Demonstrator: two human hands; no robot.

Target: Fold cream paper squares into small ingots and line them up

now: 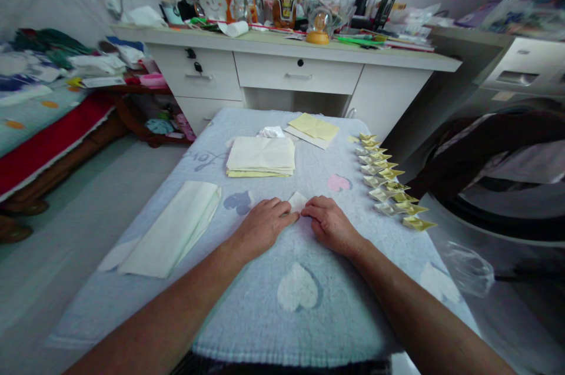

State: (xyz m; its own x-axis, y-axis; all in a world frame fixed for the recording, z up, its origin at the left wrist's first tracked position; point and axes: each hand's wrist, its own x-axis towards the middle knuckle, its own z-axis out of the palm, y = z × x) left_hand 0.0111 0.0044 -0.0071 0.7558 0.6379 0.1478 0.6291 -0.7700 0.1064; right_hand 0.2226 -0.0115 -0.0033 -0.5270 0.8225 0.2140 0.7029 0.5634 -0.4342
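Observation:
Between my two hands lies a small folded piece of white paper [298, 201] on the cloth-covered table. My left hand [268, 223] grips its left side, fingers closed and pressed down. From the right, my right hand [330, 223] pinches the paper's other side with bent fingers. The lower part of the paper is hidden by the fingertips. Just beyond my hands sits a stack of white and yellow paper sheets [260, 154]. Along the table's right side stand rows of small folded paper boats [388, 175], some yellow, some white.
A long folded white paper [174, 231] lies at the left. Loose yellow sheets [313, 126] and a crumpled white tissue [271, 132] are at the back. Behind the table stands a white desk [300, 72] with a cluttered top; a washing machine [521, 78] is at the right.

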